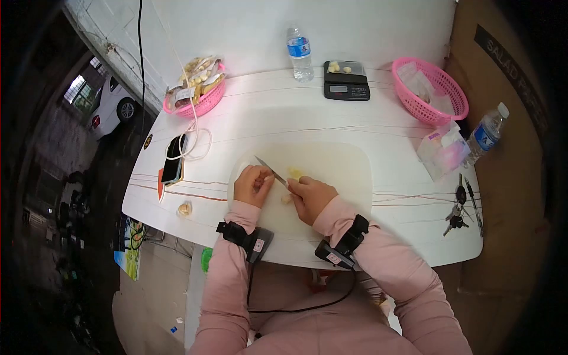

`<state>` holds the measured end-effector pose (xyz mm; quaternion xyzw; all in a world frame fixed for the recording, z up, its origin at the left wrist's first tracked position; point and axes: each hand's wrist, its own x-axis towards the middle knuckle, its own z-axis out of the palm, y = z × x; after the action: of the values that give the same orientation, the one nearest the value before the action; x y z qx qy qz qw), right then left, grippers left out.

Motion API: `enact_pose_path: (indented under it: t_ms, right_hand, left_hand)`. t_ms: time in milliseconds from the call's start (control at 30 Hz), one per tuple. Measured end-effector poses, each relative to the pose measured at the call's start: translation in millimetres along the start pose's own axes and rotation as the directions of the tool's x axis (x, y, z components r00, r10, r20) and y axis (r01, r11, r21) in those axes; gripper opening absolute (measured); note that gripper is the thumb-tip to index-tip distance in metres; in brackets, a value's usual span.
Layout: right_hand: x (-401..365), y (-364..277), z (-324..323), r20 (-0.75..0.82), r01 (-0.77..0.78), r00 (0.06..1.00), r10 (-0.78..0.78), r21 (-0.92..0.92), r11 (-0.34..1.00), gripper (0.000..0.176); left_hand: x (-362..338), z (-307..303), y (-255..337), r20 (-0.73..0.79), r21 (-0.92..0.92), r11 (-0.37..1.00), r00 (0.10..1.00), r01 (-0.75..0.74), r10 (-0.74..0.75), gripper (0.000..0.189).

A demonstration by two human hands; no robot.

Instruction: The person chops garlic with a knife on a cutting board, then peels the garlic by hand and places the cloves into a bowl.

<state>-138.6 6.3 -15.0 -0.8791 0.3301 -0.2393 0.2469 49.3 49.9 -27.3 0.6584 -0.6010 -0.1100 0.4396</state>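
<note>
My right hand (pixel 313 198) grips a small knife (pixel 270 168), its blade pointing up and left over the white cutting board (pixel 349 168). Beside the blade, my left hand (pixel 253 186) rests at the board's left side with its fingers curled in; whatever they may hold is hidden. Pale yellow pieces (pixel 295 172), which look like garlic, lie on the board just beyond my right hand. Another pale piece (pixel 287 199) shows between my two hands. On the table, left of the board, sits a garlic bulb (pixel 185 208).
At the back stand a pink basket (pixel 207 105) of bagged food, a water bottle (pixel 300 56) and a black scale (pixel 347 92) bearing pale cloves. To the right are another pink basket (pixel 408 97), a tissue pack (pixel 444 151), a second bottle (pixel 486 135) and keys (pixel 457 216). A phone (pixel 174 160) lies left.
</note>
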Motion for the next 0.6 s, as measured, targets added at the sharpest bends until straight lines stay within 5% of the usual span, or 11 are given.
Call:
enact_pose_path:
  t_ms: [400,600]
  right_hand:
    - [11,4,13,-0.039,0.027,0.999,-0.026,0.024,0.999,0.025]
    - [6,8,4,-0.270,0.071,0.963,-0.022,0.175,0.982,0.026]
  left_hand:
    - [-1,3,-4,0.012,-0.016,0.999,0.999,-0.045,0.045,0.009]
    - [-3,2,-8,0.054,-0.313,0.925,0.977,0.215,-0.209,0.010]
